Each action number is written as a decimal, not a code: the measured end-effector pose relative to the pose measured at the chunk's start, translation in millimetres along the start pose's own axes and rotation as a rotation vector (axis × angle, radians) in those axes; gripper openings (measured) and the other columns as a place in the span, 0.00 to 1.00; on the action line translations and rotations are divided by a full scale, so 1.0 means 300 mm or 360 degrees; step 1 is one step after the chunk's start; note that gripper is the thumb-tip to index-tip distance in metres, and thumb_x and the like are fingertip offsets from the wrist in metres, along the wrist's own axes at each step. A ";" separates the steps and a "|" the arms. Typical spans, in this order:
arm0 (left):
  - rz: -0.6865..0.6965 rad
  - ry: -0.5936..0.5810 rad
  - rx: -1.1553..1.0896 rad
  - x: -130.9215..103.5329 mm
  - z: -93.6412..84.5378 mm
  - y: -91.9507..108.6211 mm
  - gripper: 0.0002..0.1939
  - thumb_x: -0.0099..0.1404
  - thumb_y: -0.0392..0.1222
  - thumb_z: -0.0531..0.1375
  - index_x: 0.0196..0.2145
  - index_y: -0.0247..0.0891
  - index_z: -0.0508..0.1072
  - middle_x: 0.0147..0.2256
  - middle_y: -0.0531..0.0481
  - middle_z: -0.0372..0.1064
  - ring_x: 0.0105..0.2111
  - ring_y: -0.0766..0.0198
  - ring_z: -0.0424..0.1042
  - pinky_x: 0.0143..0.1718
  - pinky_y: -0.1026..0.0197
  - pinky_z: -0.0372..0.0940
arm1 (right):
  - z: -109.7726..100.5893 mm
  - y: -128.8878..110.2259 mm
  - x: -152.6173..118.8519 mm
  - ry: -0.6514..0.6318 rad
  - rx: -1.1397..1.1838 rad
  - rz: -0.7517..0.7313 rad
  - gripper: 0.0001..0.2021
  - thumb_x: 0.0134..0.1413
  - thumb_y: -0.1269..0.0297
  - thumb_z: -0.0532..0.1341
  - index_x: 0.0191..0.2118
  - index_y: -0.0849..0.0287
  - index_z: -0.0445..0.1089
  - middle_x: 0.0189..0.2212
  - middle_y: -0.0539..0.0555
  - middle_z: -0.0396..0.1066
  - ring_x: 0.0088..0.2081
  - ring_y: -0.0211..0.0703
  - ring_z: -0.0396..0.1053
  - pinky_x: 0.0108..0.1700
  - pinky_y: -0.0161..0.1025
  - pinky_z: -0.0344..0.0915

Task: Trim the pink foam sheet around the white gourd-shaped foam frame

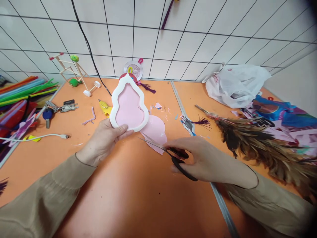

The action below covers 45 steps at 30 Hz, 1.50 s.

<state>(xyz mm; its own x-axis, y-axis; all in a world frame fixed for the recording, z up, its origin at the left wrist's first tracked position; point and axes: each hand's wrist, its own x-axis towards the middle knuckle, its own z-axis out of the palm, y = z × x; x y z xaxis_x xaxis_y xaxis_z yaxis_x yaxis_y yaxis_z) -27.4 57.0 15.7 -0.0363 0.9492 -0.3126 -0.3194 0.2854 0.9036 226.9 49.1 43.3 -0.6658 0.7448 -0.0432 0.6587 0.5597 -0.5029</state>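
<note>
While the left hand [104,140] grips the gourd-shaped piece [130,107] by its lower edge, thumb across the front and fingers closed behind, the right hand [200,158] is clamped around the black handles of the scissors [166,149]. The gourd-shaped piece stands up just beyond the left fingertips, its thick white border framing a flat pink centre. From the right hand the blades point toward the left one, slightly parted, over the near part of a loose pink sheet [156,132] that lies between the two hands and reaches partly behind the piece. Small paper scraps [158,105] are scattered beyond that sheet. Just past the left hand is a yellow tool [105,108], partly hidden by the white border; farther to that hand's left are a bent pink strip [89,117], a bunch of keys [68,106] and the plug end of a white cable [44,136]. A dark purple tassel [203,122] lies beyond the right hand, and brown feathers [260,148] spread out to its right, with a white plastic bag [235,84] farther off behind them. Under both hands runs the orange tabletop [123,185], crossed by a grey strip that passes beneath the right forearm.
</note>
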 end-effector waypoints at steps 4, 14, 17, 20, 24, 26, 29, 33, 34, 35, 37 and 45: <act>-0.0069 -0.0015 -0.0061 0.005 -0.005 -0.006 0.12 0.56 0.30 0.68 0.40 0.36 0.81 0.46 0.43 0.80 0.49 0.52 0.78 0.49 0.57 0.75 | 0.004 0.004 0.003 -0.0120 0.0248 0.0121 0.05 0.48 0.66 0.63 0.34 0.58 0.73 0.25 0.48 0.69 0.25 0.36 0.61 0.28 0.35 0.58; -0.0023 -0.0029 -0.0051 0.001 -0.002 -0.008 0.13 0.54 0.33 0.70 0.39 0.36 0.81 0.45 0.43 0.81 0.49 0.52 0.78 0.48 0.58 0.76 | 0.010 0.032 0.000 -0.0034 0.0233 0.0021 0.09 0.53 0.62 0.61 0.36 0.59 0.77 0.22 0.49 0.67 0.25 0.38 0.61 0.27 0.37 0.56; 0.0078 -0.0026 0.0039 0.002 -0.006 -0.016 0.17 0.52 0.36 0.72 0.41 0.36 0.81 0.44 0.43 0.81 0.48 0.50 0.78 0.49 0.54 0.75 | 0.012 0.039 -0.015 0.0087 -0.0171 -0.0056 0.18 0.56 0.62 0.60 0.51 0.60 0.76 0.27 0.53 0.72 0.28 0.42 0.66 0.29 0.39 0.60; 0.0145 -0.0019 0.0155 0.004 -0.010 -0.022 0.19 0.51 0.39 0.73 0.42 0.35 0.80 0.41 0.44 0.81 0.47 0.49 0.78 0.49 0.52 0.75 | 0.017 0.039 -0.024 0.0093 -0.0603 -0.0110 0.22 0.56 0.66 0.57 0.56 0.58 0.73 0.30 0.56 0.74 0.31 0.47 0.70 0.29 0.41 0.60; 0.0186 0.0019 0.0324 0.001 -0.005 -0.020 0.16 0.51 0.39 0.72 0.40 0.36 0.81 0.37 0.47 0.81 0.41 0.53 0.79 0.47 0.52 0.75 | 0.025 0.033 -0.024 0.0063 -0.0895 -0.0142 0.21 0.58 0.67 0.56 0.56 0.57 0.72 0.31 0.56 0.76 0.32 0.49 0.71 0.29 0.42 0.59; 0.0188 0.0050 0.0403 -0.002 0.000 -0.017 0.12 0.52 0.37 0.71 0.36 0.36 0.81 0.34 0.48 0.80 0.36 0.55 0.79 0.46 0.52 0.75 | 0.029 0.032 -0.023 0.0077 -0.0964 -0.0164 0.21 0.58 0.66 0.55 0.56 0.58 0.71 0.30 0.55 0.75 0.32 0.49 0.71 0.29 0.43 0.58; 0.0194 0.0073 0.0524 -0.005 0.007 -0.014 0.05 0.54 0.36 0.69 0.31 0.37 0.80 0.30 0.50 0.78 0.33 0.56 0.78 0.44 0.52 0.75 | 0.035 0.031 -0.022 0.0087 -0.1004 -0.0187 0.20 0.59 0.65 0.54 0.54 0.58 0.72 0.30 0.55 0.75 0.31 0.49 0.71 0.28 0.43 0.55; 0.0250 0.0040 0.0759 -0.007 0.012 -0.015 0.05 0.56 0.36 0.67 0.23 0.40 0.78 0.25 0.51 0.75 0.31 0.55 0.77 0.41 0.53 0.74 | 0.037 0.022 -0.019 0.0005 -0.0982 -0.0119 0.17 0.56 0.66 0.56 0.50 0.57 0.73 0.30 0.55 0.75 0.30 0.50 0.71 0.27 0.43 0.52; 0.0272 0.0034 0.0835 -0.007 0.014 -0.016 0.07 0.56 0.36 0.66 0.21 0.41 0.77 0.24 0.51 0.74 0.30 0.55 0.76 0.39 0.53 0.73 | 0.037 0.020 -0.018 -0.0015 -0.0961 -0.0103 0.17 0.55 0.66 0.57 0.49 0.56 0.73 0.29 0.55 0.75 0.30 0.50 0.70 0.26 0.43 0.51; 0.0295 0.0033 0.0910 -0.008 0.015 -0.016 0.08 0.56 0.35 0.65 0.20 0.41 0.76 0.23 0.51 0.74 0.30 0.55 0.76 0.38 0.54 0.72 | 0.036 0.018 -0.017 -0.0029 -0.0936 -0.0089 0.16 0.54 0.66 0.58 0.49 0.56 0.73 0.29 0.55 0.75 0.30 0.49 0.70 0.26 0.42 0.51; 0.0342 0.0038 0.1029 -0.008 0.018 -0.017 0.08 0.56 0.35 0.64 0.21 0.42 0.76 0.23 0.52 0.74 0.29 0.55 0.75 0.36 0.55 0.71 | 0.036 0.016 -0.014 -0.0036 -0.0892 -0.0064 0.15 0.53 0.67 0.58 0.47 0.56 0.74 0.27 0.55 0.74 0.28 0.49 0.69 0.26 0.42 0.49; 0.0668 -0.0079 0.1409 -0.001 0.000 -0.035 0.05 0.60 0.37 0.59 0.27 0.41 0.74 0.24 0.53 0.75 0.28 0.58 0.76 0.32 0.59 0.69 | 0.025 -0.002 -0.003 -0.0163 -0.0845 0.0067 0.13 0.54 0.66 0.56 0.43 0.56 0.74 0.26 0.54 0.71 0.27 0.47 0.67 0.26 0.41 0.45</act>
<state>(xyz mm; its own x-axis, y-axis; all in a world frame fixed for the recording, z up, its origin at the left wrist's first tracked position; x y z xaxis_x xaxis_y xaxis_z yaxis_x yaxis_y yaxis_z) -24.0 53.7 6.3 0.0618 0.9950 0.0784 0.5365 -0.0994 0.8381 224.4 45.5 37.3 -0.6485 0.7461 -0.1511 0.7543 0.6566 0.0051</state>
